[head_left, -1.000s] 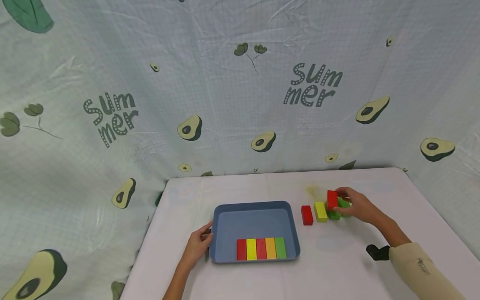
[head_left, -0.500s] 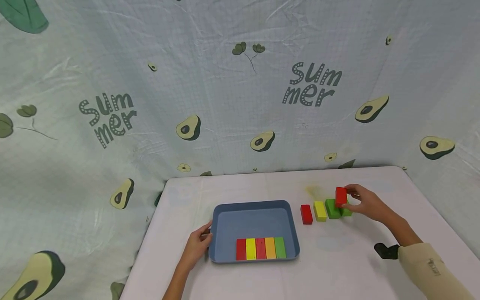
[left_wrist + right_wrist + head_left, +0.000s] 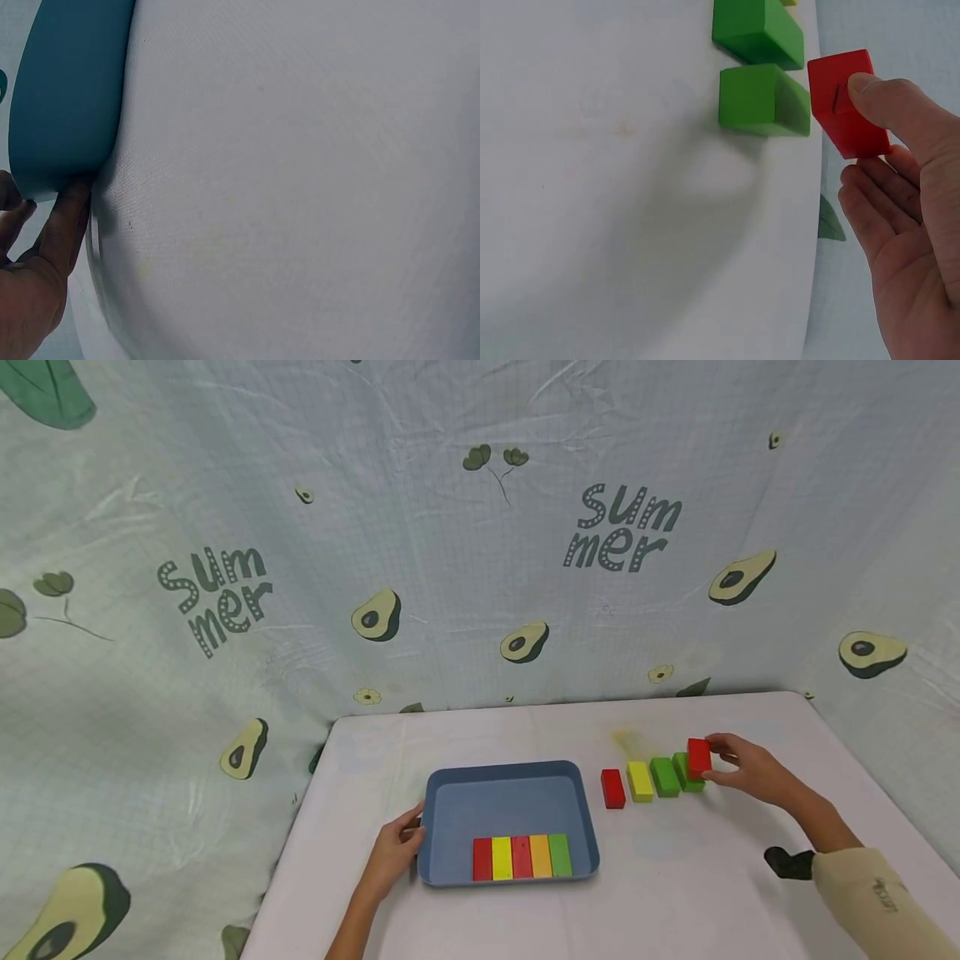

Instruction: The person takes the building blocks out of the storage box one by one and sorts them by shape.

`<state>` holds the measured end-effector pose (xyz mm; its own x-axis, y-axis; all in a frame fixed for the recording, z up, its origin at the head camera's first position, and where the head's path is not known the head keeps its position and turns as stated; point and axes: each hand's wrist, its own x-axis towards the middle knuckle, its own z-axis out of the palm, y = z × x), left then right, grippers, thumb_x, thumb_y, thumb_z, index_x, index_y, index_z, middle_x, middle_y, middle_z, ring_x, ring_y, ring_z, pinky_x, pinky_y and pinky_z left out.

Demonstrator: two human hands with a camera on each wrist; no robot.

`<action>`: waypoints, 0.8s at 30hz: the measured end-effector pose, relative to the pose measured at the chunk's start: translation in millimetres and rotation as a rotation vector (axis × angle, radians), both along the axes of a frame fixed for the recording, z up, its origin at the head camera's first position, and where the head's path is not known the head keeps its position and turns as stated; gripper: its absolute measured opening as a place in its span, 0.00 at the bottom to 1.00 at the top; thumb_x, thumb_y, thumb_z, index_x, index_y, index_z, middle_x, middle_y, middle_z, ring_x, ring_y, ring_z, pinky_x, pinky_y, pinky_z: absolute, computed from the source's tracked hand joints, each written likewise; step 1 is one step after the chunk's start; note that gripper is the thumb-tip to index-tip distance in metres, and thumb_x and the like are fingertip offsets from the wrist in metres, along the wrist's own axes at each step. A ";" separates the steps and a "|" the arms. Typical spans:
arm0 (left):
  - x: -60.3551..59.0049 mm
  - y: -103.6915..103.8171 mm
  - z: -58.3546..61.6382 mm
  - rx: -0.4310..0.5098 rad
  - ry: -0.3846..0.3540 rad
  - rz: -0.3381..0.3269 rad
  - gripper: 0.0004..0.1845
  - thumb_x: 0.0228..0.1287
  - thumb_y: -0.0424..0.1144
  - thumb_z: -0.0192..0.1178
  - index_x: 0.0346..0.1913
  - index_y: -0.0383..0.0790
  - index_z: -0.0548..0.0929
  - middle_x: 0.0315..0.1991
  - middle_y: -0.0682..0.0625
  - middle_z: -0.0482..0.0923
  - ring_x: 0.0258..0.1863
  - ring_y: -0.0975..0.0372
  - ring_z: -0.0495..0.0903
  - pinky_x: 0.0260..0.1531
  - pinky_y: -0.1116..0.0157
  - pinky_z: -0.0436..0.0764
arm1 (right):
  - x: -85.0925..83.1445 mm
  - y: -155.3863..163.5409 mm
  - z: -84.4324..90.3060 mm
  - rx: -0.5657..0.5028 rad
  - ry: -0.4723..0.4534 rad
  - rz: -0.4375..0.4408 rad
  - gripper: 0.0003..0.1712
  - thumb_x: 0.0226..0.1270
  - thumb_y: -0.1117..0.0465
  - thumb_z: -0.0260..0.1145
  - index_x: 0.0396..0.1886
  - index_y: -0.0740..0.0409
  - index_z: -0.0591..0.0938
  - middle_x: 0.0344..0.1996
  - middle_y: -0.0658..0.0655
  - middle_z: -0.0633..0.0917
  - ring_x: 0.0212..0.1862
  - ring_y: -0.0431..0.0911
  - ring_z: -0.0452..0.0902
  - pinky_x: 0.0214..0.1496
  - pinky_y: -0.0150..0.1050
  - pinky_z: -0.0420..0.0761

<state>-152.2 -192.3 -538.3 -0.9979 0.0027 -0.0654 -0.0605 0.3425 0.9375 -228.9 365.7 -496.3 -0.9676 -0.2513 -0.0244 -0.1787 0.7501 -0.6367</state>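
In the head view my right hand (image 3: 750, 770) pinches a red block (image 3: 699, 759) between thumb and fingers. The right wrist view shows the thumb on one face of that red block (image 3: 847, 101), raised beside a green block (image 3: 746, 97). Nearest below it in the head view is the rightmost green block (image 3: 682, 768), partly hidden by the red one. My left hand (image 3: 393, 850) holds the left side of a blue-grey tray (image 3: 495, 772). Close up, its fingers touch the lower corner of the tray (image 3: 71, 90). Several coloured blocks stand side by side along the tray's near wall.
To the right of the tray, a red block (image 3: 612, 788), a yellow block (image 3: 641, 782) and another green block (image 3: 664, 777) make a row on the white table (image 3: 675, 893). A patterned cloth (image 3: 450, 527) hangs behind the table's far edge.
My right hand has moved right with the red block, from over the left green block to beside the rightmost one. The left hand and tray have stayed in place.
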 end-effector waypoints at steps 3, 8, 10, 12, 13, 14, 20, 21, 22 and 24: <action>0.7 -0.8 -2.6 -0.005 0.005 -0.007 0.24 0.65 0.27 0.53 0.64 0.30 0.69 0.47 0.35 0.76 0.43 0.52 0.79 0.31 0.66 0.77 | 2.2 6.1 -2.9 0.007 -0.007 0.005 0.42 0.58 0.56 0.70 0.61 0.76 0.62 0.56 0.77 0.68 0.56 0.71 0.65 0.50 0.57 0.73; 0.2 -2.4 -5.2 -0.014 0.002 -0.006 0.24 0.65 0.27 0.54 0.64 0.32 0.70 0.47 0.36 0.76 0.42 0.52 0.78 0.30 0.66 0.77 | 3.7 17.6 -4.5 0.018 -0.023 -0.002 0.43 0.59 0.53 0.70 0.62 0.76 0.62 0.56 0.76 0.68 0.56 0.71 0.65 0.49 0.57 0.73; -0.1 -2.6 -4.4 -0.014 -0.003 -0.002 0.24 0.65 0.28 0.54 0.64 0.32 0.70 0.48 0.36 0.76 0.43 0.53 0.78 0.30 0.67 0.77 | 2.9 21.9 -5.4 0.029 -0.034 -0.008 0.43 0.59 0.52 0.69 0.62 0.76 0.61 0.56 0.76 0.67 0.56 0.71 0.65 0.49 0.57 0.73; -0.4 -2.5 -2.9 -0.019 0.000 -0.003 0.24 0.65 0.28 0.54 0.64 0.32 0.70 0.48 0.36 0.75 0.43 0.53 0.78 0.31 0.67 0.77 | 1.4 25.6 -6.8 0.041 -0.042 -0.012 0.43 0.59 0.52 0.69 0.62 0.76 0.61 0.56 0.77 0.67 0.56 0.71 0.65 0.49 0.58 0.73; -0.3 -2.3 -2.1 -0.019 -0.001 -0.001 0.24 0.65 0.28 0.54 0.64 0.32 0.70 0.48 0.36 0.75 0.43 0.52 0.78 0.31 0.67 0.77 | 1.0 27.3 -7.7 0.047 -0.047 -0.013 0.43 0.59 0.52 0.69 0.62 0.77 0.61 0.56 0.77 0.68 0.56 0.71 0.65 0.49 0.58 0.73; -0.4 -2.1 -1.9 -0.021 0.004 -0.005 0.24 0.65 0.28 0.54 0.64 0.32 0.69 0.48 0.35 0.75 0.43 0.52 0.78 0.31 0.66 0.77 | 0.6 28.8 -8.9 0.051 -0.050 -0.013 0.43 0.59 0.52 0.69 0.61 0.77 0.61 0.56 0.77 0.68 0.56 0.71 0.65 0.50 0.58 0.73; -1.1 -2.2 -4.6 -0.014 -0.013 -0.003 0.24 0.66 0.28 0.54 0.65 0.33 0.69 0.48 0.36 0.75 0.44 0.52 0.78 0.31 0.66 0.77 | 1.3 33.9 -17.3 0.038 -0.079 -0.009 0.42 0.58 0.55 0.69 0.60 0.79 0.62 0.55 0.78 0.68 0.55 0.71 0.65 0.51 0.59 0.71; -1.2 -2.3 -5.2 -0.011 -0.020 0.001 0.24 0.66 0.28 0.54 0.65 0.33 0.69 0.48 0.36 0.75 0.43 0.53 0.78 0.31 0.66 0.77 | 1.4 34.0 -18.8 0.032 -0.085 -0.006 0.41 0.58 0.55 0.69 0.60 0.79 0.62 0.55 0.78 0.69 0.55 0.71 0.65 0.51 0.59 0.71; -1.3 -2.5 -5.6 -0.009 -0.020 0.001 0.24 0.66 0.28 0.54 0.65 0.33 0.69 0.48 0.36 0.75 0.43 0.53 0.78 0.31 0.66 0.78 | 1.5 34.0 -20.4 0.028 -0.091 -0.004 0.41 0.58 0.56 0.69 0.60 0.79 0.62 0.54 0.78 0.69 0.55 0.71 0.65 0.51 0.59 0.71; -1.5 -2.7 -6.6 -0.009 -0.016 0.001 0.24 0.65 0.28 0.54 0.65 0.33 0.70 0.48 0.36 0.76 0.43 0.53 0.78 0.32 0.65 0.78 | 1.5 34.0 -23.0 0.022 -0.101 -0.003 0.41 0.58 0.56 0.69 0.60 0.79 0.62 0.54 0.78 0.69 0.54 0.70 0.66 0.50 0.59 0.72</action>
<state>-153.7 -195.1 -544.8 -0.9967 0.0013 -0.0815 -0.0759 0.3507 0.9334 -227.4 399.7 -519.2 -0.9606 -0.2471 -0.1271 -0.1128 0.7647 -0.6344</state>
